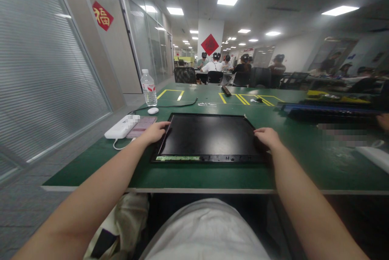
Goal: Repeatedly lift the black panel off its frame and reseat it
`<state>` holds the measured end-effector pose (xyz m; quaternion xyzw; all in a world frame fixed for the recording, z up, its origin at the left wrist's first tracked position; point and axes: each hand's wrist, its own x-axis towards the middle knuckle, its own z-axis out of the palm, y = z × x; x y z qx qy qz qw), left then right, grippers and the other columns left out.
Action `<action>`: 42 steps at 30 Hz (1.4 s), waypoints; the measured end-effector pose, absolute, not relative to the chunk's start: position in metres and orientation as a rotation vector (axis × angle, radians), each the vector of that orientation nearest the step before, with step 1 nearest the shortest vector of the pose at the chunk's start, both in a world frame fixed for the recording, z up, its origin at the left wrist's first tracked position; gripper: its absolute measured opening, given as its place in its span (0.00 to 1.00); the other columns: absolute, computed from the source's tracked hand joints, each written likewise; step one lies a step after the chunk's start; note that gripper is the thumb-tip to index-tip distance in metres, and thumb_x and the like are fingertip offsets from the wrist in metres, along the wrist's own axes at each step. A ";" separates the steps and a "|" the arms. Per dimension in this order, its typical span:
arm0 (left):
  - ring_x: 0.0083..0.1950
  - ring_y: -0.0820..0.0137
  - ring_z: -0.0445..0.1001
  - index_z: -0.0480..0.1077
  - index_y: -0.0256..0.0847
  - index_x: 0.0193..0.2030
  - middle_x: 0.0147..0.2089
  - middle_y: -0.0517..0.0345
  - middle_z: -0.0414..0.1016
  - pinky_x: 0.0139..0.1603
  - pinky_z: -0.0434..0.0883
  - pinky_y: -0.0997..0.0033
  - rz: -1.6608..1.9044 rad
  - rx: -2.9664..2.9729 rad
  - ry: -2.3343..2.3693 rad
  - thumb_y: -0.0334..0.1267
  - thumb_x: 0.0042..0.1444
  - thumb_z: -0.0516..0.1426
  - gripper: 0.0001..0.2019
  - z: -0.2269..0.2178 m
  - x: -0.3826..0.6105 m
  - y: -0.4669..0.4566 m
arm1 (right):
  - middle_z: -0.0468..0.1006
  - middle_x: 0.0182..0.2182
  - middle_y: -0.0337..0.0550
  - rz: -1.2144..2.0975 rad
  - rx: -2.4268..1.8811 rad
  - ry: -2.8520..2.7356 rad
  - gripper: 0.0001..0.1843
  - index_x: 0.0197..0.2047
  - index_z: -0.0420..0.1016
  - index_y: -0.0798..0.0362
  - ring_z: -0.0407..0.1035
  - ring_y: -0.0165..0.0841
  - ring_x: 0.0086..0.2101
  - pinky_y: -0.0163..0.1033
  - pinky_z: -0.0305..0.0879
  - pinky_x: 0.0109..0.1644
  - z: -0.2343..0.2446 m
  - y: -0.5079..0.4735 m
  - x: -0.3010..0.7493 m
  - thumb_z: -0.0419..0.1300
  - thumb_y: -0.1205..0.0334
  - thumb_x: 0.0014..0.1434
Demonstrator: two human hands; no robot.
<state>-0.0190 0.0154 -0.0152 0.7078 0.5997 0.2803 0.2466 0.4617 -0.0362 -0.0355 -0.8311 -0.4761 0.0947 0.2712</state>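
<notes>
A black flat display panel point(209, 135) lies face up on the green table point(298, 171) in front of me. My left hand point(155, 131) rests on its left edge, fingers curled over the frame. On the panel's right edge sits my right hand point(267, 136), fingers likewise bent around the frame. A strip of circuit board point(178, 158) shows along the panel's near edge at the left.
Left of the panel lie a phone point(141, 126) and a white power bank point(120, 127) with a cable. A white mouse point(152, 110) and a water bottle point(148, 88) stand behind them. Dark trays point(328, 112) sit at right. Several people sit at far tables.
</notes>
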 end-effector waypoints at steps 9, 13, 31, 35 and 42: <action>0.51 0.60 0.83 0.79 0.42 0.52 0.56 0.48 0.83 0.43 0.79 0.69 1.174 1.254 1.267 0.21 0.46 0.60 0.26 -0.009 -0.009 0.013 | 0.85 0.40 0.48 0.311 -2.232 -1.222 0.11 0.38 0.86 0.49 0.78 0.45 0.41 0.44 0.74 0.46 -0.034 -0.035 0.464 0.66 0.62 0.51; 0.45 0.63 0.84 0.77 0.44 0.56 0.60 0.51 0.80 0.34 0.79 0.72 1.216 1.113 1.148 0.18 0.47 0.58 0.29 -0.001 -0.005 0.010 | 0.85 0.39 0.48 0.285 -2.233 -1.244 0.10 0.37 0.86 0.49 0.78 0.45 0.42 0.44 0.73 0.47 -0.034 -0.034 0.466 0.66 0.61 0.50; 0.24 0.63 0.82 0.66 0.36 0.69 0.31 0.50 0.85 0.26 0.80 0.67 1.184 0.829 1.149 0.21 0.54 0.64 0.35 0.009 0.004 0.001 | 0.84 0.41 0.49 0.294 -2.262 -1.266 0.11 0.40 0.86 0.50 0.78 0.46 0.44 0.43 0.71 0.48 -0.032 -0.037 0.460 0.64 0.62 0.55; 0.26 0.62 0.83 0.71 0.36 0.65 0.33 0.49 0.85 0.28 0.81 0.67 1.115 0.853 1.143 0.20 0.50 0.65 0.33 0.009 0.003 -0.001 | 0.84 0.42 0.50 0.305 -2.255 -1.283 0.11 0.41 0.85 0.50 0.78 0.46 0.45 0.44 0.71 0.49 -0.031 -0.038 0.460 0.64 0.62 0.56; 0.28 0.63 0.84 0.79 0.37 0.50 0.35 0.50 0.86 0.30 0.82 0.69 1.068 0.946 1.064 0.21 0.43 0.68 0.25 0.001 -0.004 0.004 | 0.84 0.41 0.49 0.292 -2.251 -1.287 0.10 0.39 0.85 0.50 0.78 0.45 0.45 0.44 0.71 0.49 -0.030 -0.038 0.458 0.64 0.62 0.55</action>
